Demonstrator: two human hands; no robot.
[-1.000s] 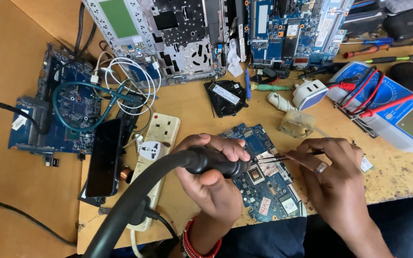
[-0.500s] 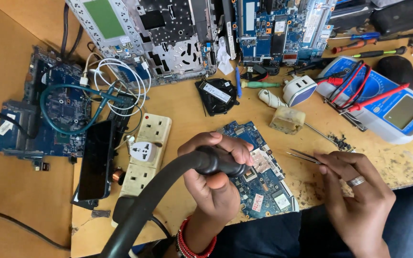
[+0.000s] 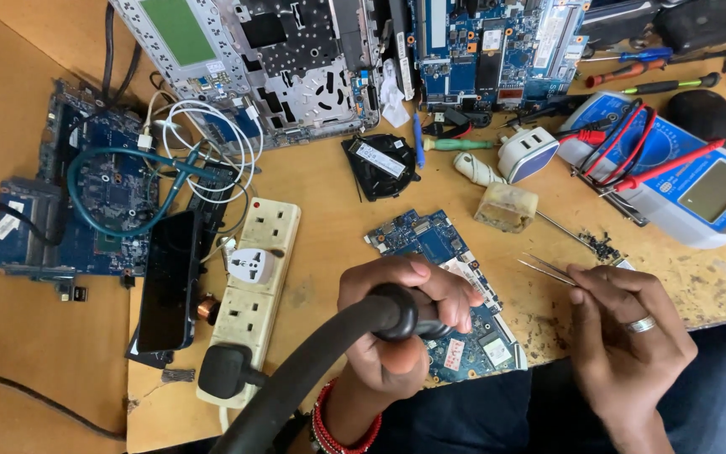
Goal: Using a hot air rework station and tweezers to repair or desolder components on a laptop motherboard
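Head view
Left hand [image 3: 397,332]: fingers curled tight around a black tool handle [image 3: 401,313]; red beaded bands at the wrist.
Tool handle: smooth, rounded, black; a thick ribbed hose [image 3: 296,387] runs from it down towards the lower frame edge.
Right hand [image 3: 628,336]: fingers pinched closed on thin metal tweezers [image 3: 548,269]; a silver ring on one finger.
Tweezers: two slim bright prongs, pointing up-left from the right hand, tips over bare table.
Circuit board [image 3: 447,277]: one small blue board, flat, partly beneath the left hand, well left of the tweezer tips.
Power strip [image 3: 254,294]: cream plastic, left of the left hand; one white round adapter and one black plug seated in it.
Phone [image 3: 165,290]: one, black, glossy, further left of the strip.
Multimeter [image 3: 699,197]: one, blue and white, above the right hand, red and black leads coiled on it.
Table [image 3: 329,189]: tan wood, scuffed and speckled near the right hand.
Change: one second ago the tweezer tips were on the board beside the left hand; the right hand has since drawn back to the right, clear of the board. Left-hand grip unchanged.
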